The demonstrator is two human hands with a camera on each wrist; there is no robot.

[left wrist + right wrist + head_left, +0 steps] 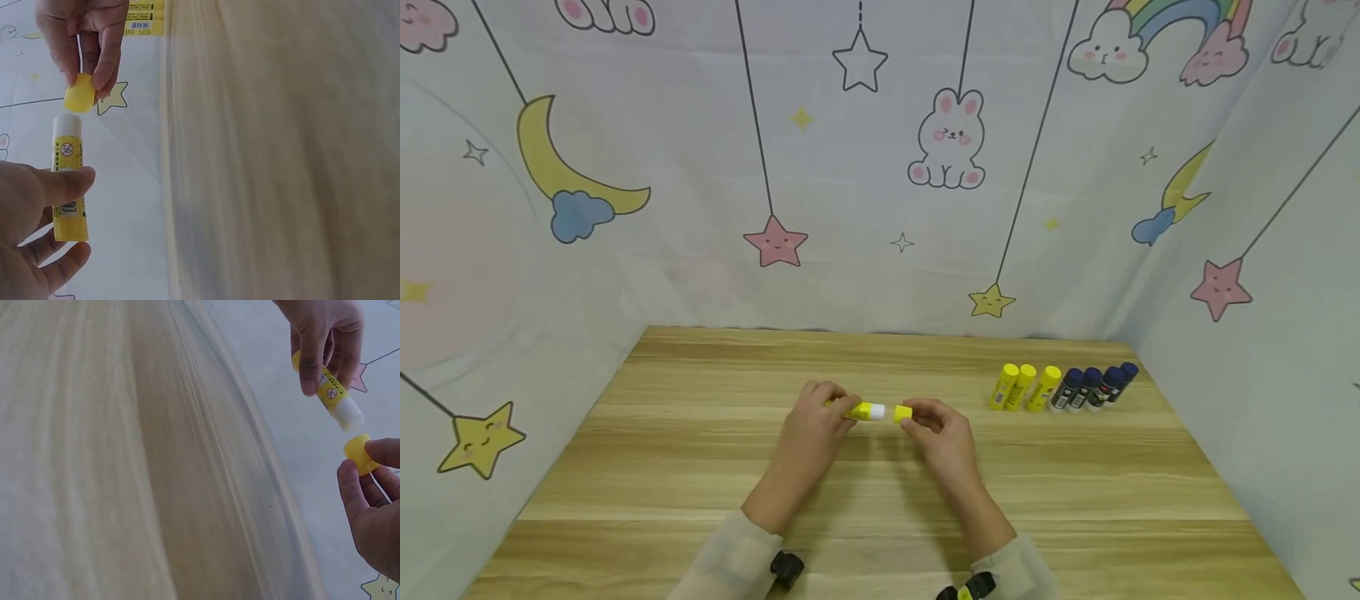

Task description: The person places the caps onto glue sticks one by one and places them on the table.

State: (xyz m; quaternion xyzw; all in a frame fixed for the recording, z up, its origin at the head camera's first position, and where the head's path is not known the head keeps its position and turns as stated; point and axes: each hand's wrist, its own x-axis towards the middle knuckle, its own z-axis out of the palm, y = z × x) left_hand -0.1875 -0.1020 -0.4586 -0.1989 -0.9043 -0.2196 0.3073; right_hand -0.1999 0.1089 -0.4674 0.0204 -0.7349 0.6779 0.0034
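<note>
A yellow glue stick [861, 411] with a bare white end lies sideways in my left hand [812, 429], thumb and fingers gripping its body. In the left wrist view the glue stick [69, 181] shows a printed label and a barcode. Facing that white end, a small yellow cap [902, 413] is pinched between the thumb and fingers of my right hand [947, 442]. A narrow gap separates the cap [360, 454] from the white end in the right wrist view. Both hands are above the middle of the table.
At the back right of the wooden table [737, 358] stand 3 yellow glue sticks [1019, 387], and beside them several dark-blue-capped sticks [1090, 389] in a row. A white printed curtain [850, 167] hangs behind and along both sides of the table.
</note>
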